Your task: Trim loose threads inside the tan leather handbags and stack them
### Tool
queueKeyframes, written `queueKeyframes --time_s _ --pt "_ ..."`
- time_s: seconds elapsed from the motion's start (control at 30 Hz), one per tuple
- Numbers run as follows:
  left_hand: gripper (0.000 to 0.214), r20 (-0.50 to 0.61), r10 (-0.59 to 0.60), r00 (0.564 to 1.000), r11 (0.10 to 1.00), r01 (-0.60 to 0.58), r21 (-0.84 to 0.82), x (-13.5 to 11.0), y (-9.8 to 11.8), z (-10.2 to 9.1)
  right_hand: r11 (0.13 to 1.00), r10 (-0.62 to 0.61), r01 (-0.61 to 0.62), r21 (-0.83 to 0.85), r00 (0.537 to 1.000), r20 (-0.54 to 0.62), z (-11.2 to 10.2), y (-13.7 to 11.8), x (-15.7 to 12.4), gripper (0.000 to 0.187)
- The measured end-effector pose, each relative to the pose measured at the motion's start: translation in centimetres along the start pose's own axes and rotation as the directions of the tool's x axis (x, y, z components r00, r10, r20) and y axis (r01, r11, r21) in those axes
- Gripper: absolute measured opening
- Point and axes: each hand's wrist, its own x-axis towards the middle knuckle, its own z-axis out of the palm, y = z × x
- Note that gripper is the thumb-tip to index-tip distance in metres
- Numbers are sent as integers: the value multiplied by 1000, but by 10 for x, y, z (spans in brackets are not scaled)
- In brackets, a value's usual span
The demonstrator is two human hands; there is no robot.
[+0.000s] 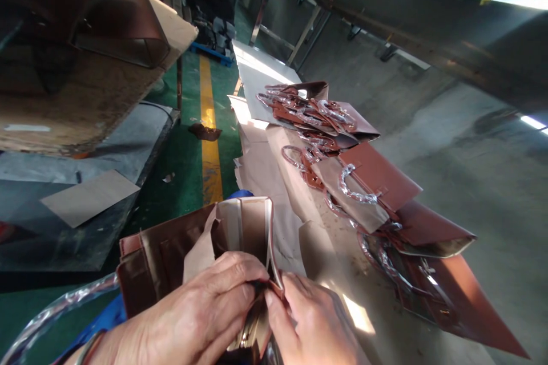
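A brown leather handbag (pixel 171 245) lies open below me, its beige lining (pixel 253 225) facing up. One plastic-wrapped handle (pixel 64 302) sticks out at the lower left. My left hand (pixel 214 302) reaches over the bag, fingers closed on its edge near the middle. Close against it, my right hand (pixel 310 319) pinches the same brown edge between thumb and fingers. Just under the hands, a small gold-coloured metal piece (pixel 245 337) shows inside the bag. What lies between the fingertips is partly hidden.
Along the paper-covered table (pixel 274 182) to the right lie several brown handbags (pixel 377 177) with plastic-wrapped handles. A stack of cardboard (pixel 64 108) with brown leather pieces stands at the left. A yellow line (pixel 208 125) crosses the green floor. A long bench (pixel 406 17) runs at upper right.
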Motion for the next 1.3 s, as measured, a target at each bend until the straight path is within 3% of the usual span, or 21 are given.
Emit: queueKeyframes --time_s 0.13,0.27,0.43,0.5,0.6,0.67,0.73,0.87,1.07,1.17,1.3 --pt "23 41 -153 987 969 158 -188 0 6 0 998 20 -18 54 999 -44 -5 -3 -3 23" --pt "19 1 -303 953 861 274 -428 4 10 3 990 -52 59 130 997 -52 -13 -4 -5 21" --pt "32 41 -543 839 655 453 -604 7 8 15 991 -75 92 96 983 -171 -14 -5 -6 23" --pt "35 -6 -580 815 636 449 -627 9 6 21 991 -86 104 84 977 -198 -15 -6 -5 24" --pt "27 -184 -518 835 749 340 -569 14 4 27 988 -80 104 112 976 -203 -20 -8 -2 26" --pt "20 -319 -424 847 857 262 -443 18 2 27 982 -74 105 154 977 -199 -24 -9 -1 27" --pt "16 -382 -322 866 933 221 -285 23 0 23 976 -69 106 192 979 -190 -28 -8 -1 28" --pt "16 -308 -148 940 989 132 -72 30 -3 10 965 -37 71 253 990 -138 -36 -4 -2 32" --pt "17 -164 -6 986 1000 2 -25 43 -3 -5 878 113 -113 466 993 27 -50 3 -7 43" --pt "18 -178 21 984 998 -32 -61 48 -6 4 826 187 -215 521 977 107 -51 6 -9 44" --pt "23 -237 -11 971 993 -17 -118 55 -14 30 873 217 -257 414 966 140 -49 11 -12 33"
